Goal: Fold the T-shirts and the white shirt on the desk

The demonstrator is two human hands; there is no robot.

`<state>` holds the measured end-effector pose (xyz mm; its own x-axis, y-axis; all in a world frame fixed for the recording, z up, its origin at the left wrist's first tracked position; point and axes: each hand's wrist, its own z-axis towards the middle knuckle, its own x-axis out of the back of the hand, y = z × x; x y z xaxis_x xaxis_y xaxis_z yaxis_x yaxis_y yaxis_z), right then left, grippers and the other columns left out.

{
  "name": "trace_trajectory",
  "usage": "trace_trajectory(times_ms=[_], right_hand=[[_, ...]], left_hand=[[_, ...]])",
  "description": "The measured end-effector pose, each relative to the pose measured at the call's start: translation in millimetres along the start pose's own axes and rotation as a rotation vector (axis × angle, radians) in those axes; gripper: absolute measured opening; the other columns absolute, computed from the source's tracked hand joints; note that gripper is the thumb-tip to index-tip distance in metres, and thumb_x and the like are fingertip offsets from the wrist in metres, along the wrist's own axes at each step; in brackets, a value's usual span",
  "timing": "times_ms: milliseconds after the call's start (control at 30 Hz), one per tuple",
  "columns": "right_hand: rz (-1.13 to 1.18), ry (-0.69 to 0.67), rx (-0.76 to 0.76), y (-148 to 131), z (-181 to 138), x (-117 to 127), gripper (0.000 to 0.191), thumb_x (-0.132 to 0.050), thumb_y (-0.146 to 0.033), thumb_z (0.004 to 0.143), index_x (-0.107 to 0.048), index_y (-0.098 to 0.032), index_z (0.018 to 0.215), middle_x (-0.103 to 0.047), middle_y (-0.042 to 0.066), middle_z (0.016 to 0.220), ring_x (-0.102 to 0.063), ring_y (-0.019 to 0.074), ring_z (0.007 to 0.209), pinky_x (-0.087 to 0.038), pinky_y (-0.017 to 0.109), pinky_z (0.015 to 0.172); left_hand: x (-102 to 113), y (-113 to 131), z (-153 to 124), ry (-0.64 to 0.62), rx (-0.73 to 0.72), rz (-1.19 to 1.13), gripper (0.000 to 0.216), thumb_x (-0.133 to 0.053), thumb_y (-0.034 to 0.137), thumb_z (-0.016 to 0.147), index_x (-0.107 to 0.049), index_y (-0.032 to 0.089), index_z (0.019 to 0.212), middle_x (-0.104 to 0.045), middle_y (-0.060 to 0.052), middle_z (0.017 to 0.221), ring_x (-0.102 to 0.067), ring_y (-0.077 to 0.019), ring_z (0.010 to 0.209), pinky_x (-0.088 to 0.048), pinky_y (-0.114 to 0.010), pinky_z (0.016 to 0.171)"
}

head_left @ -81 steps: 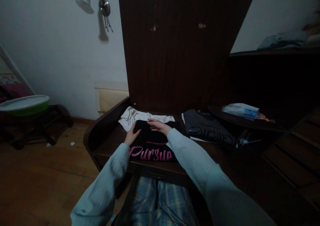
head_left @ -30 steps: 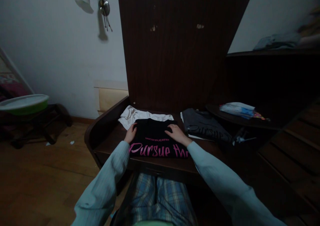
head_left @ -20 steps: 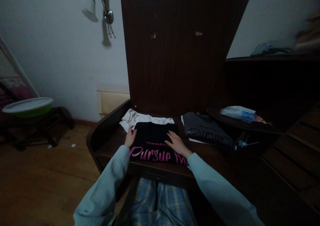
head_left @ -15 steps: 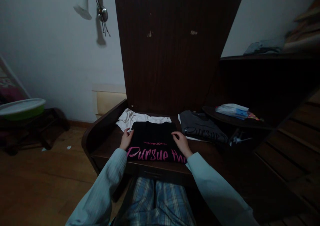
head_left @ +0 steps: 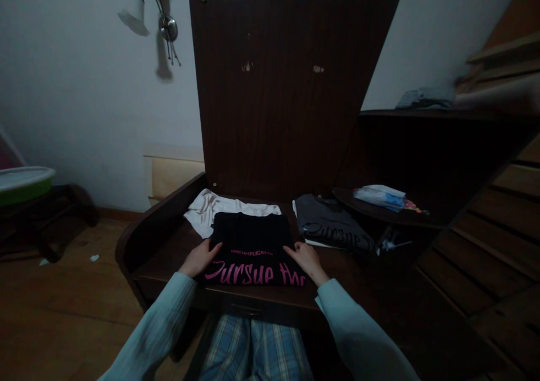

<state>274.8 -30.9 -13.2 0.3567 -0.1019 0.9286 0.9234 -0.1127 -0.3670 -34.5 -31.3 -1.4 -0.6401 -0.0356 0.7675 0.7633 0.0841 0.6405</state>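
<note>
Half curled, the left hand [head_left: 197, 259] and right hand [head_left: 307, 259] flank the folded black fabric shirt with pink lettering [head_left: 253, 234], thumbs inward on top; dim light leaves it unclear whether they pinch it. The shirt lies on the dark-brown wooden desk [head_left: 158, 260], overlapping crumpled white cloth [head_left: 223, 204] behind; a folded dark-grey shirt [head_left: 324, 212] sits rightward.

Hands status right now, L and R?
Left hand: at left edge of black shirt, thumb on top; whether closed on it, can't tell.
Right hand: at its right edge, thumb on top; closed or not, can't tell.
</note>
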Motion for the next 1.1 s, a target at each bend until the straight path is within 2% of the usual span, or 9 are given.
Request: trace_trajectory(times_ms=[233, 433, 567, 667, 733, 833, 967, 1033, 1100], right_hand=[[0.121, -0.034, -0.011, -16, 0, 7, 0.032, -0.054, -0.044, 0.072, -0.052, -0.017, 0.087, -0.064, 0.010, 0.090, -0.060, 0.0217, 0.084, -0.038, 0.025, 0.061], [0.172, -0.082, -0.005, -17, 2, 9, 0.039, -0.060, -0.043, 0.068, -0.050, -0.014, 0.092, -0.062, 0.014, 0.096, -0.058, 0.0252, 0.091, -0.041, 0.030, 0.072], [0.525, -0.134, -0.089, -11, 6, 9, 0.044, -0.064, -0.037, 0.066, -0.046, -0.015, 0.100, -0.061, 0.012, 0.100, -0.059, 0.0215, 0.091, -0.044, 0.028, 0.072], [0.843, -0.287, -0.200, -7, 6, 11, 0.042, -0.058, -0.036, 0.072, -0.045, -0.015, 0.105, -0.062, 0.011, 0.099, -0.062, 0.0192, 0.083, -0.047, 0.027, 0.063], [0.934, -0.397, -0.128, -7, 6, 12, 0.037, -0.054, -0.035, 0.074, -0.048, -0.015, 0.105, -0.063, 0.010, 0.101, -0.062, 0.0191, 0.084, -0.048, 0.028, 0.065], [0.789, -0.305, 0.052, -11, 6, 12, 0.048, -0.058, -0.028, 0.071, -0.045, -0.016, 0.115, -0.060, 0.009, 0.109, -0.058, 0.0197, 0.097, -0.045, 0.031, 0.079], [0.416, -0.094, 0.126, -22, 3, 13, 0.077, -0.061, -0.025, 0.069, -0.022, -0.020, 0.135, -0.059, 0.009, 0.112, -0.055, 0.0233, 0.102, -0.041, 0.035, 0.085], [0.348, -0.046, 0.191, -30, 0, 16, 0.074, -0.057, -0.025, 0.073, -0.018, -0.022, 0.137, -0.060, 0.008, 0.108, -0.057, 0.0227, 0.099, -0.041, 0.033, 0.084], [0.315, 0.024, 0.301, -38, -4, 24, 0.063, -0.053, -0.023, 0.076, -0.027, -0.023, 0.134, -0.060, 0.007, 0.108, -0.057, 0.0214, 0.099, -0.041, 0.031, 0.084]], left_hand=[[-1, -3, 2, -0.098, -0.006, -0.409, 0.052, -0.059, 0.054, 0.062, -0.052, 0.017, 0.099, -0.063, -0.010, 0.104, -0.058, -0.0262, 0.098, -0.045, -0.034, 0.084], [-9, -7, -2, -0.143, 0.106, -0.807, 0.053, -0.067, 0.041, 0.064, -0.046, 0.018, 0.107, -0.063, -0.008, 0.101, -0.063, -0.0201, 0.086, -0.052, -0.031, 0.076], [-13, -6, 1, -0.141, 0.123, -0.926, 0.064, -0.068, 0.035, 0.065, -0.040, 0.026, 0.121, -0.058, -0.006, 0.114, -0.061, -0.0211, 0.093, -0.052, -0.030, 0.078], [-16, -5, 1, -0.085, 0.106, -0.909, 0.071, -0.064, 0.030, 0.067, -0.030, 0.030, 0.130, -0.050, -0.005, 0.126, -0.057, -0.0220, 0.102, -0.050, -0.031, 0.082], [-15, -4, -1, -0.047, 0.052, -0.851, 0.070, -0.060, 0.029, 0.069, -0.028, 0.031, 0.132, -0.044, -0.004, 0.132, -0.051, -0.0227, 0.110, -0.048, -0.031, 0.085], [-13, -2, -4, -0.018, -0.046, -0.751, 0.064, -0.056, 0.028, 0.070, -0.035, 0.029, 0.130, -0.038, -0.002, 0.136, -0.039, -0.0237, 0.121, -0.041, -0.033, 0.094], [-12, 1, -6, 0.039, -0.133, -0.664, 0.061, -0.053, 0.029, 0.068, -0.040, 0.024, 0.127, -0.036, -0.001, 0.137, -0.030, -0.0231, 0.127, -0.029, -0.035, 0.103], [-13, 4, -8, 0.072, -0.182, -0.639, 0.058, -0.052, 0.033, 0.069, -0.043, 0.023, 0.126, -0.039, -0.002, 0.135, -0.032, -0.0234, 0.125, -0.029, -0.036, 0.103], [-12, 10, -12, 0.097, -0.231, -0.603, 0.056, -0.050, 0.037, 0.071, -0.044, 0.021, 0.124, -0.043, -0.003, 0.133, -0.036, -0.0239, 0.123, -0.030, -0.037, 0.102]])
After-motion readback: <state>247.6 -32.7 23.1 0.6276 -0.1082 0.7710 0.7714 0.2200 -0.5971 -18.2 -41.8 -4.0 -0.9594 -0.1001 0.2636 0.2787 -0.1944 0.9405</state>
